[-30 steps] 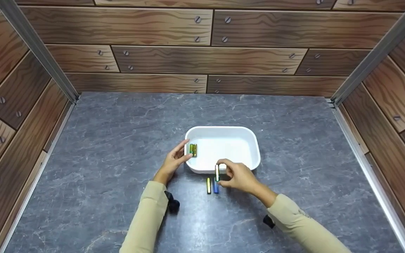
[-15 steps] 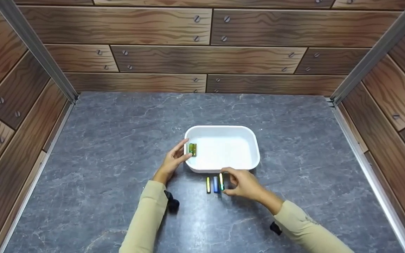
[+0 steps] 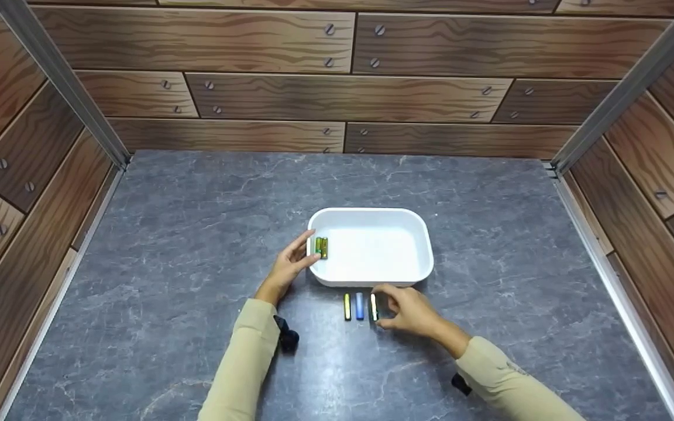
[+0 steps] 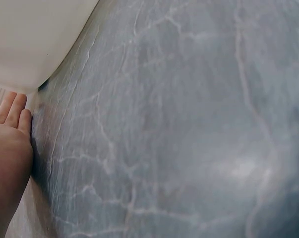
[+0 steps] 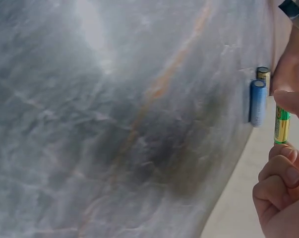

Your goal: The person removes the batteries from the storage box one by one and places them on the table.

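My right hand (image 3: pixel 412 310) pinches a green-and-gold battery (image 5: pixel 282 124) end to end between thumb and forefinger, just in front of the white tub (image 3: pixel 372 280). To its left, a blue battery (image 3: pixel 360 306) and a yellow-and-dark battery (image 3: pixel 347 307) lie side by side on the table, apart from each other. My left hand (image 3: pixel 287 266) rests against the tub's left end, its thumb over the rim. In the left wrist view its visible fingers (image 4: pixel 15 109) look straight beside the tub wall. Greenish-gold batteries (image 3: pixel 322 248) lie together inside the tub's left end, partly behind the thumb.
The grey marbled tabletop (image 3: pixel 208 204) extends around the tub. Wood-patterned walls (image 3: pixel 348 96) stand at the back and both sides, with metal posts (image 3: pixel 623 88) at the corners. A black wrist device (image 3: pixel 288 339) sits by the left sleeve.
My right hand has moved right and slightly toward me with the pinched battery, from above the blue one to the right of it. The left hand and tub stay in place.
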Available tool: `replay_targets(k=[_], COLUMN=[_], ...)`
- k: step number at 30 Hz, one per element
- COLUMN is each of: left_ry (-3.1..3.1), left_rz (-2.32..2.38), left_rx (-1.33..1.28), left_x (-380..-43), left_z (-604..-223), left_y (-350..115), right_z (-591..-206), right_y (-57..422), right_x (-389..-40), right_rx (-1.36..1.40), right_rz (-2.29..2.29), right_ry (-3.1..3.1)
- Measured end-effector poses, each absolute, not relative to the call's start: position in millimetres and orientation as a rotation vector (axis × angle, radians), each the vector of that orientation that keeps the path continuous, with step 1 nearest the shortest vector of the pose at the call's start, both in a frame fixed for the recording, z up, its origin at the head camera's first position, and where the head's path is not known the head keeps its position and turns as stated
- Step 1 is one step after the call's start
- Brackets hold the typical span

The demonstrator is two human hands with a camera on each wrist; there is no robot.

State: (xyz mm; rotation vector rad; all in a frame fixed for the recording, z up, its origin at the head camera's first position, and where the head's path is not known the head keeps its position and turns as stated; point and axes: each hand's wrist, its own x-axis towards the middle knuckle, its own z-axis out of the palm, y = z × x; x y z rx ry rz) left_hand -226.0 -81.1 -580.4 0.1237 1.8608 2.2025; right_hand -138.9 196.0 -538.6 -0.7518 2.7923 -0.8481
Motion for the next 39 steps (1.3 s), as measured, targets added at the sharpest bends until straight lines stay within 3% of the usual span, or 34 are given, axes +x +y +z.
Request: replay_targets(k=[20, 39], left_ry=[1.869, 1.83], left_rz=[2.207, 2.227], left_rx=[0.134, 0.132], left_x=[-226.5, -225.3], left_z=[-581.0, -580.2], left_y=[-80.7, -82.1], right_z=[-551.6, -514.9], right_y=[196.5, 181.5], right_x=[-144.0, -143.3], right_rx=[-0.613, -0.754], right_rz=[-0.757, -0.847], right_ry=[2.849, 2.796])
